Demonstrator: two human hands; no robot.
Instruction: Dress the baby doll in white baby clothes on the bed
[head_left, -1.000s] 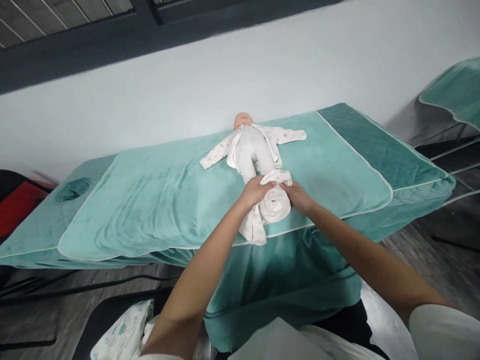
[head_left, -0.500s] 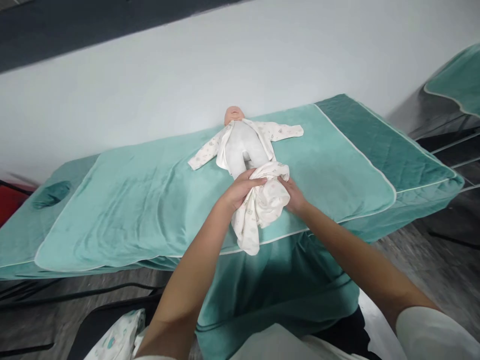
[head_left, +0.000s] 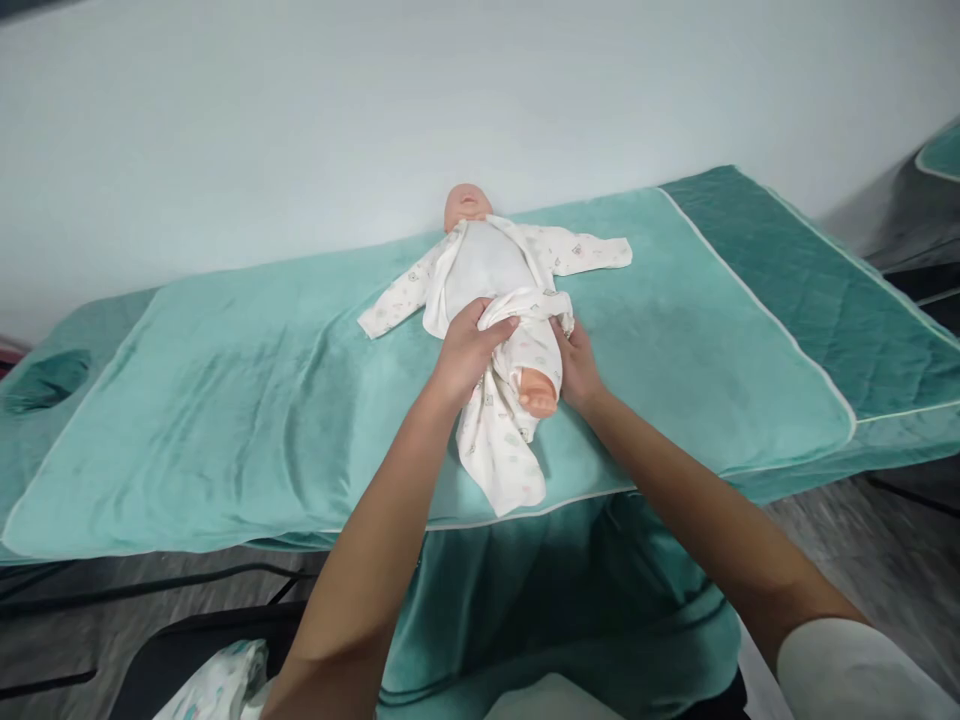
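Observation:
A baby doll lies on its back on a teal towel, head toward the wall. It wears an open white printed top with both sleeves spread out. My left hand and my right hand are both closed on the bunched waist of white printed baby trousers, pulled up over the doll's legs. One bare doll foot sticks out of a trouser leg between my hands. The other trouser leg hangs limp toward the near edge.
The towel covers a long teal massage bed set against a white wall. A face hole is at the bed's left end. Another teal bed shows at far right. Printed cloth lies on a dark seat below left.
Both hands have moved up the doll toward its waist, drawing the trousers along. A bare foot has come out of one trouser leg. The camera has tipped downward.

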